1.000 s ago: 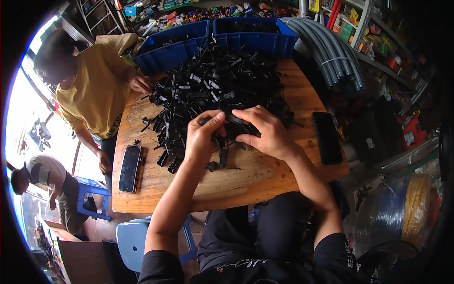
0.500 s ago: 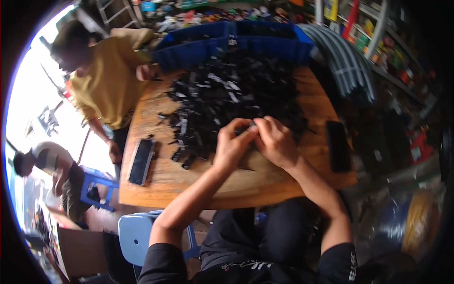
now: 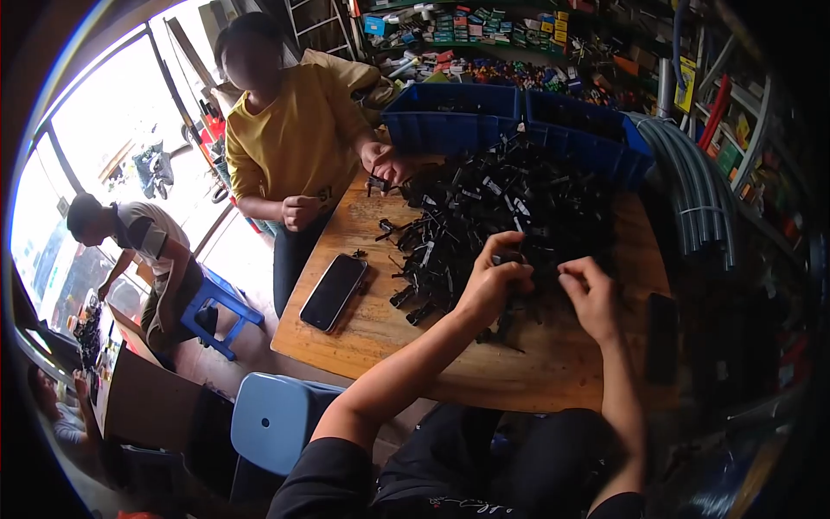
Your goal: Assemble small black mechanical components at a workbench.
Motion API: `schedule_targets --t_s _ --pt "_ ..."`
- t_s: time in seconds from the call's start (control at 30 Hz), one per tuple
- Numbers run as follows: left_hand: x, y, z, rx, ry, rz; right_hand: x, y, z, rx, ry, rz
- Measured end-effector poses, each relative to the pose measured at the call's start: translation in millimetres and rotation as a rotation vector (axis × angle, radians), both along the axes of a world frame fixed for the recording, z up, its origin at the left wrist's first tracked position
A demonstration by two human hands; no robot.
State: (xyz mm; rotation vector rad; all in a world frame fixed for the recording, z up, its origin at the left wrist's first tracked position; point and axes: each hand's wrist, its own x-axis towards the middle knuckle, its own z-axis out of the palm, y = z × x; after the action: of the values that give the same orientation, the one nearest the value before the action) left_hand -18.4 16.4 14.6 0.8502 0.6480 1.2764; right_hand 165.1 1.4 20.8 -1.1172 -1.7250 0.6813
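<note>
A big heap of small black plastic parts [image 3: 501,208] covers the far half of a wooden table [image 3: 372,320]. My left hand [image 3: 494,281] is closed around a black part at the heap's near edge. Just to its right, my right hand [image 3: 590,294] has its fingers curled and pinched on a small black part close to the other hand. Across the table a person in a yellow shirt [image 3: 290,138] holds a black part in one hand [image 3: 385,164] at the heap's far left corner.
A black phone [image 3: 334,291] lies on the table's left side, another dark phone [image 3: 661,337] at the right. Two blue bins [image 3: 510,117] stand behind the heap, grey hoses [image 3: 696,199] to the right. A blue stool [image 3: 272,419] stands near my left; a person sits on another stool [image 3: 212,303].
The view has swung left and tilted, so the person in yellow sits more centrally. My hands, joined on a part before, have drawn slightly apart.
</note>
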Motion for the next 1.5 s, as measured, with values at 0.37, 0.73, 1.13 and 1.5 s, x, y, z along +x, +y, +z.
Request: schedule_targets --t_s 0.37,0.73,1.13,1.5 --pt "7.5 -1.8 -3.4 0.155 0.313 -0.056 -5.7 5.3 -2.0 0.09 0.377 0.025" --pt "11.3 -7.6 -5.7 0.857 0.732 0.268 3.7 0.0 -3.6 -0.513 0.669 0.398" --pt "0.4 1.4 3.1 0.186 0.33 0.069 0.6 -2.7 7.0 -0.097 0.149 0.351" --pt "9.7 -5.6 -2.2 0.126 0.449 0.008 -9.2 -5.1 -8.3 0.51 -0.391 -0.035"
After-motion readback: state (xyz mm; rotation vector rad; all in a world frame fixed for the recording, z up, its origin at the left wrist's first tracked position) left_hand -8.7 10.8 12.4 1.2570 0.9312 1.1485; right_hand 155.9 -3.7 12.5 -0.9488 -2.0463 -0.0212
